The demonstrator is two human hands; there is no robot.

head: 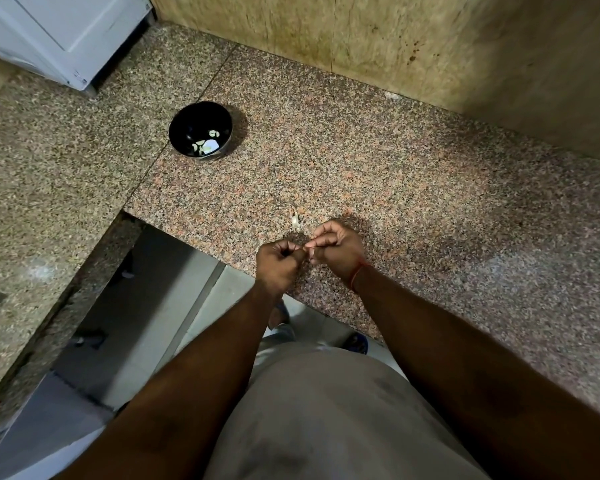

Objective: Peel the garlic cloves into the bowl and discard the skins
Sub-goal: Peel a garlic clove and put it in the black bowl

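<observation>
1. The person is standing at a speckled granite counter (413,188), working both hands together just above its front edge.
2. The left hand (278,263) is curling its fingers inward, and the right hand (336,249) is doing the same; their fingertips are meeting on a tiny pale thing at the gap, seemingly the garlic clove (305,248) being peeled.
3. The clove is mostly hidden, so its long axis cannot be told; it is lying between the 2 hands, pinched from both sides.
4. A pale scrap (296,221), either a skin or another clove, is resting on the counter just beyond the right hand's knuckles.
5. The black bowl (187,119) is sitting well apart, ahead and to the left, already holding several pale peeled pieces (207,144).
6. Because the bowl is lying on the left side, the left hand is the nearer one for carrying the peeled clove over; judging by this, the right hand is likely to be pulling the skin away.
7. A white appliance (66,32) is standing at the far left corner.
</observation>
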